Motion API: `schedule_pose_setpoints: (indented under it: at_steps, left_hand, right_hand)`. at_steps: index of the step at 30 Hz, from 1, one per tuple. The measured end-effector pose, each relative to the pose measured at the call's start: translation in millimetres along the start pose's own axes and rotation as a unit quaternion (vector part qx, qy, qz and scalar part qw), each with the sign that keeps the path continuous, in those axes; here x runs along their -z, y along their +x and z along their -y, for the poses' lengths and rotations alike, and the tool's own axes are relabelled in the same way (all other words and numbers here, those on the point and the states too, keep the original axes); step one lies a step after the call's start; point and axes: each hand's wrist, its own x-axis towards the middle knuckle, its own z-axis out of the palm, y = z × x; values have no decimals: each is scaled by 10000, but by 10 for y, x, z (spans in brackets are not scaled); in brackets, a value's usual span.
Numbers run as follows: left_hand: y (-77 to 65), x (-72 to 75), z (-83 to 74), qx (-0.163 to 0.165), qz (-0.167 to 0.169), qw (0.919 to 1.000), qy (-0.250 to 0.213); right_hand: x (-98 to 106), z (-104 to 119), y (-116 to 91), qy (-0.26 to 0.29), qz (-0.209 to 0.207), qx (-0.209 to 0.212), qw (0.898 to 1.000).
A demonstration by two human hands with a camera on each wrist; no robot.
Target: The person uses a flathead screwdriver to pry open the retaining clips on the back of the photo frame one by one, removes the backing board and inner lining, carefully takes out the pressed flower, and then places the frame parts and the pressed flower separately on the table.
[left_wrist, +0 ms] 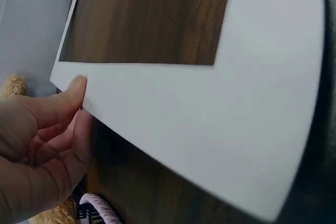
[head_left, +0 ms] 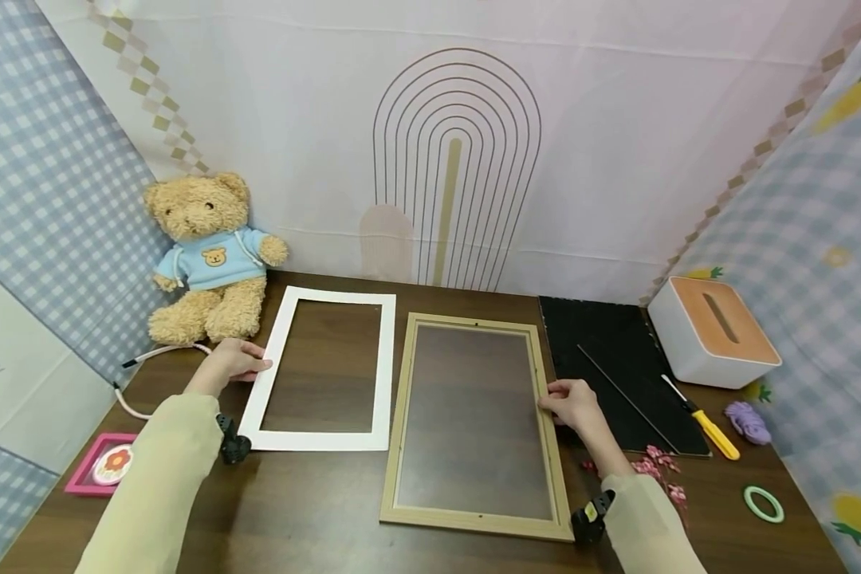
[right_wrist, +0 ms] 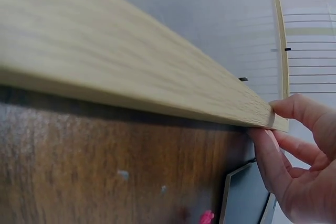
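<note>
My left hand (head_left: 233,363) pinches the left edge of a white picture mat (head_left: 319,442), a thin card with a large rectangular opening. In the left wrist view, the thumb (left_wrist: 76,90) lies over the mat's edge with the fingers beneath. To its right is a light wooden picture frame (head_left: 466,519), holding a clear pane (head_left: 473,422) through which the brown tabletop shows. Small dark tabs sit along the frame's inner edge. My right hand (head_left: 572,405) grips the frame's right side between thumb and fingers, as the right wrist view also shows.
A black backing board (head_left: 588,335) with a thin dark rod (head_left: 627,399) lies right, beside a yellow-handled screwdriver (head_left: 713,434), tissue box (head_left: 717,335), purple yarn (head_left: 748,422), green ring (head_left: 764,505) and pink blossoms (head_left: 660,470). A teddy bear (head_left: 211,255), white cord (head_left: 131,408) and pink tray (head_left: 79,478) stand left.
</note>
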Motion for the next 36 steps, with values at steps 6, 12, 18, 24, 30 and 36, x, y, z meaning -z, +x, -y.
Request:
schedule_pose_setpoints:
  at_steps: [6,12,18,24,30,36]
  left_hand:
    - [-2,-27,-34,-270,-897,9894,1110]
    - [-8,-40,-72,-445,-1558,9712,1745]
    - [15,-33,-88,-571,-1848,9572,2154]
    - [15,-31,-93,-976,-2192,9420,2345]
    - [17,-70,-113,-830,-2214,9449,2263]
    - [26,-103,-77,-910,-2296,9395,2375]
  right_hand:
    - [-2,-3,-6,-38,-12,-1,10000]
    - [-6,-13,-18,-59,-42,16,10000]
    - [-7,-12,-14,-52,-42,12,10000]
    - [-7,0,-14,-44,-2,30,10000]
    - [-4,-3,-18,-59,-15,70,10000]
    - [-19,-15,-19,-72,2,81,9999]
